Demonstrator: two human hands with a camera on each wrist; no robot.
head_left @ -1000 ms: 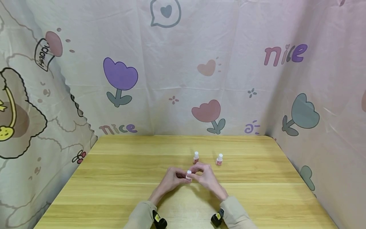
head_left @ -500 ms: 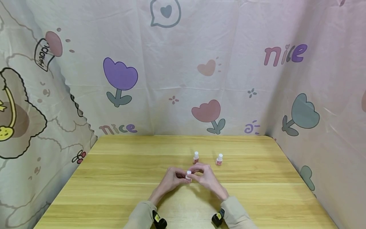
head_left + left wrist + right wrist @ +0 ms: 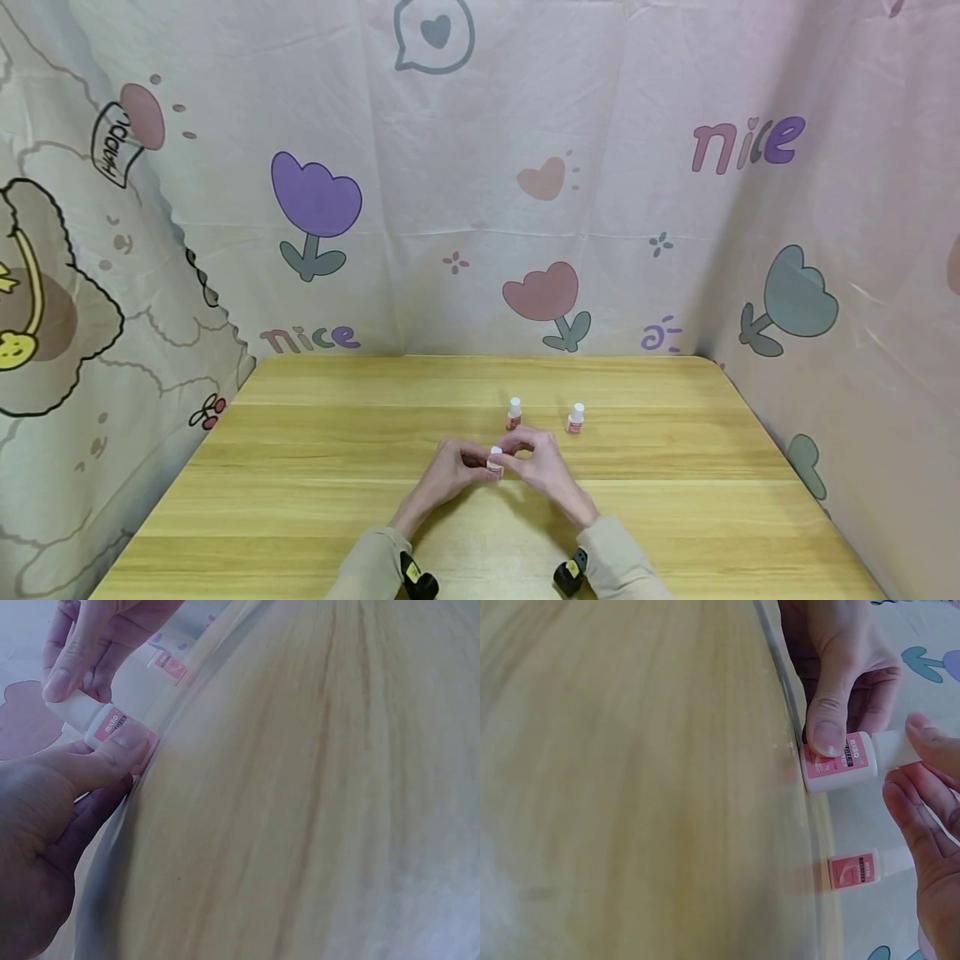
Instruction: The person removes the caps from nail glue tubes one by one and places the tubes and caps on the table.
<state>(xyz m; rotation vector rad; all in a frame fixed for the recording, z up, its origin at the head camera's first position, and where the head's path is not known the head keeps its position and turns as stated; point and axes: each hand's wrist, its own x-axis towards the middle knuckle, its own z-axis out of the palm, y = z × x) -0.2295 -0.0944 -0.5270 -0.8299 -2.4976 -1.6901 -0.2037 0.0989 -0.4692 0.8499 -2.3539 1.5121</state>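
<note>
Upright on the table, a small white bottle (image 3: 496,468) with a pink label and white cap stands between the two hands. My left hand (image 3: 450,468) pinches its body between thumb and fingers, and the thumb covers part of the label (image 3: 859,754) in the right wrist view. From the other side, my right hand (image 3: 542,462) holds the white cap (image 3: 73,710) between thumb and fingertips. The cap sits on the bottle's neck. Just beyond the right hand is a second bottle (image 3: 514,412) of the same kind, its base partly hidden by that hand in the head view.
A third matching bottle (image 3: 575,418) stands to the right of the second. The wood-grain table (image 3: 315,500) reaches back to a patterned cloth (image 3: 450,292), which also hangs along both sides. Each sleeved wrist bears a black camera (image 3: 572,573).
</note>
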